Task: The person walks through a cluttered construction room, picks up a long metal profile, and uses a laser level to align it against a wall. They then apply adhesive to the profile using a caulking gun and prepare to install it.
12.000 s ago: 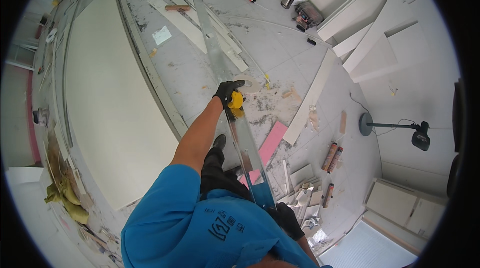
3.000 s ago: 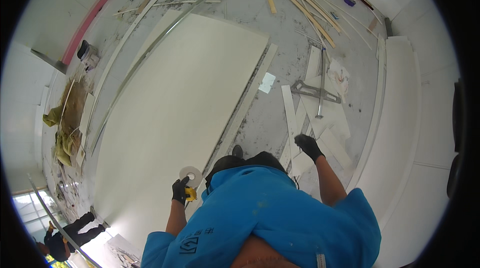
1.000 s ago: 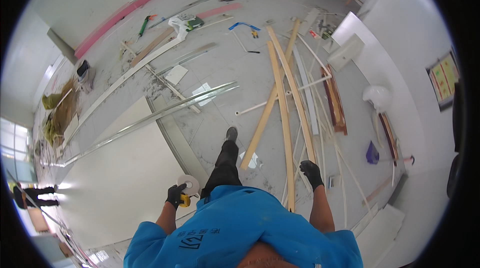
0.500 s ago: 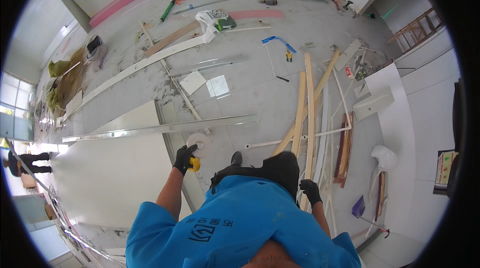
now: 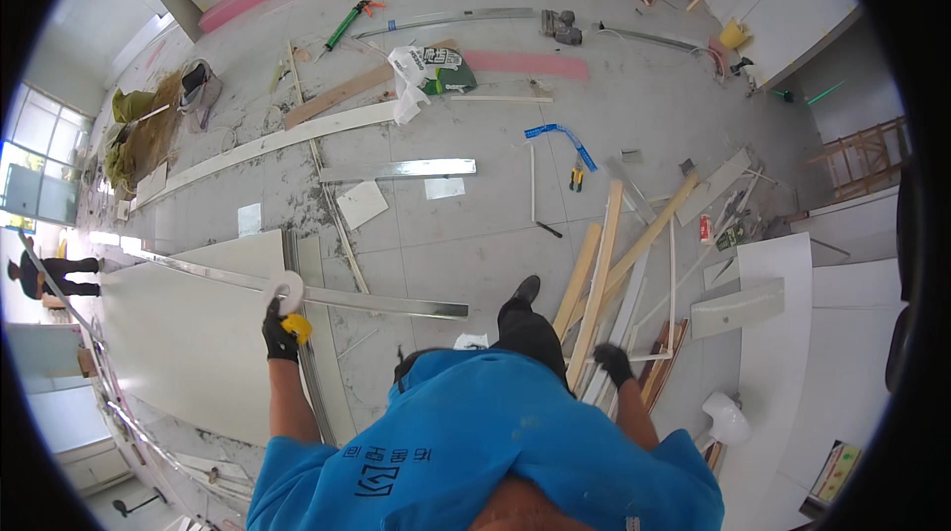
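Observation:
My left hand [image 5: 278,336], in a black glove, is closed around a white roll of tape [image 5: 298,285] and a yellow tape measure [image 5: 296,327]. It is held out over the edge of a large white panel [image 5: 188,333] on the floor. A long shiny metal channel [image 5: 396,305] lies across that panel, just beyond the roll. My right hand [image 5: 613,363], also black-gloved, hangs at my right side with its fingers curled in, and nothing shows in it. Below it lie long wooden strips [image 5: 597,278] and white strips.
Offcuts, a blue strip [image 5: 565,142], yellow-handled pliers [image 5: 577,179], a green caulking gun [image 5: 347,28] and a plastic bag [image 5: 409,85] are scattered ahead. At the right lie a white helmet [image 5: 726,418] and white panels [image 5: 773,333]. Another person [image 5: 59,276] stands far left.
My body has moved forward and turned somewhat, one foot stepping ahead. My left hand has swung out to the left with the roll and the tape measure, over the panel's edge.

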### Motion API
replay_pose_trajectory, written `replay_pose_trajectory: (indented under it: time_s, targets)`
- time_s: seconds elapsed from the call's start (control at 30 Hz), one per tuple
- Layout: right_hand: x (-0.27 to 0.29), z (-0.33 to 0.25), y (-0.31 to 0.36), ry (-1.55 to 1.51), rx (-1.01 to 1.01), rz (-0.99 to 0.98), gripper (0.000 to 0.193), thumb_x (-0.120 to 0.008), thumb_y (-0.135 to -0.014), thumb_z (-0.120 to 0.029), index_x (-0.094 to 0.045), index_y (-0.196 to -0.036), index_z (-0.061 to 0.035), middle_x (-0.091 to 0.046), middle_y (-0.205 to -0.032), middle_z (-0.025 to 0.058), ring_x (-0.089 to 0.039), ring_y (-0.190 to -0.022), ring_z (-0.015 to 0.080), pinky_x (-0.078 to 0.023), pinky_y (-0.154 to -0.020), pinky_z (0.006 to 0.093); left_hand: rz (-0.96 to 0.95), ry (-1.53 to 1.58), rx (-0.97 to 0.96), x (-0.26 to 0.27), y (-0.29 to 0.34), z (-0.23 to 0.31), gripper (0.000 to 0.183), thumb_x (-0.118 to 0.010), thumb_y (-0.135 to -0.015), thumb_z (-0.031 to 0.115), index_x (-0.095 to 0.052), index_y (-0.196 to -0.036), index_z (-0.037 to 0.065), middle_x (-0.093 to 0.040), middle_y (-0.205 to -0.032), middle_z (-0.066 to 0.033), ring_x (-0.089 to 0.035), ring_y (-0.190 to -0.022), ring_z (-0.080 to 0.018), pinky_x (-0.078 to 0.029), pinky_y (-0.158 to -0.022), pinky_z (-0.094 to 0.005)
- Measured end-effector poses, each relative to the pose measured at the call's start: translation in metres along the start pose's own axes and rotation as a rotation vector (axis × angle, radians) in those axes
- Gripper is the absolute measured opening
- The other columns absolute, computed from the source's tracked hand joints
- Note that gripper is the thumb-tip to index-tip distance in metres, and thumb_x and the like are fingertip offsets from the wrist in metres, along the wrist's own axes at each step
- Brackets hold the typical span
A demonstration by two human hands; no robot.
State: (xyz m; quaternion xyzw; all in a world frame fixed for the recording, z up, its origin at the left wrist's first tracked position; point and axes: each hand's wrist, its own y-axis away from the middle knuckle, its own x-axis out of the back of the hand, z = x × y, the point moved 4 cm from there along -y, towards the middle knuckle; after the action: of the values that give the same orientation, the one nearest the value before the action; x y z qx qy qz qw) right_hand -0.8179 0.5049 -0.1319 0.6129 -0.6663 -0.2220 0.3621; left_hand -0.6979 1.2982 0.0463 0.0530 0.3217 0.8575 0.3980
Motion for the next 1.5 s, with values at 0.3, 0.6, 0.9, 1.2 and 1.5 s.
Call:
replay_pose_trajectory:
  time_s: [0.3,0.6,0.9,1.2,1.5]
  targets:
    - [0.102,-0.400,-0.167,0.002,0.473,0.149,0.027,-0.055,-0.093,-0.029,-0.061,-0.108,-0.0077,-0.066,-0.090,0.0034,-0.063,-0.081,0.0115,-0.049,-0.069,0.0267,-0.117,-0.004,0.173,-0.156,-0.050,-0.055,0.030,-0.061,-0.089,0.031,-0.063,-0.105,0.006,-0.065,-0.075,-0.0082,-0.057,-0.051,-0.0201,-0.046,-0.045,-0.0319]
    - [0.118,-0.507,-0.278,0.766,0.736,0.114,0.024,-0.056,-0.091,-0.026,-0.060,-0.102,-0.0063,-0.065,-0.092,0.0093,-0.064,-0.086,0.0234,-0.050,-0.073,0.0337,0.080,-0.232,0.576,-0.223,-0.107,-0.189,0.028,-0.068,-0.084,0.029,-0.063,-0.096,0.004,-0.062,-0.072,-0.0101,-0.059,-0.054,-0.0246,-0.048,-0.046,-0.0363]
    - [0.177,-0.348,-0.318,0.843,0.402,-0.091,0.009,-0.057,-0.083,-0.014,-0.063,-0.084,-0.0073,-0.064,-0.085,0.0102,-0.064,-0.079,0.0278,-0.052,-0.070,0.0370,-0.061,-0.272,0.394,-0.500,-0.290,-0.097,0.028,-0.065,-0.086,0.029,-0.063,-0.098,0.004,-0.061,-0.068,-0.0085,-0.056,-0.049,-0.0224,-0.046,-0.043,-0.0342]
    - [0.212,-0.506,-0.430,0.681,0.552,0.017,0.007,-0.057,-0.084,-0.009,-0.061,-0.089,-0.0050,-0.063,-0.082,0.0095,-0.064,-0.071,0.0230,-0.053,-0.064,0.0339,-0.290,-0.238,0.370,-0.716,-0.365,-0.061,0.037,-0.062,-0.088,0.033,-0.060,-0.110,0.003,-0.064,-0.074,-0.0093,-0.056,-0.051,-0.0209,-0.046,-0.045,-0.0325]
    - [0.311,-0.666,-0.631,0.773,0.799,0.257,0.013,-0.060,-0.087,-0.021,-0.060,-0.089,-0.0088,-0.062,-0.079,0.0137,-0.063,-0.074,0.0305,-0.051,-0.065,0.0410,0.015,-0.512,0.415,-0.770,-0.363,-0.058,0.038,-0.065,-0.086,0.033,-0.063,-0.108,0.002,-0.064,-0.081,-0.0115,-0.062,-0.064,-0.0260,-0.052,-0.056,-0.0378]
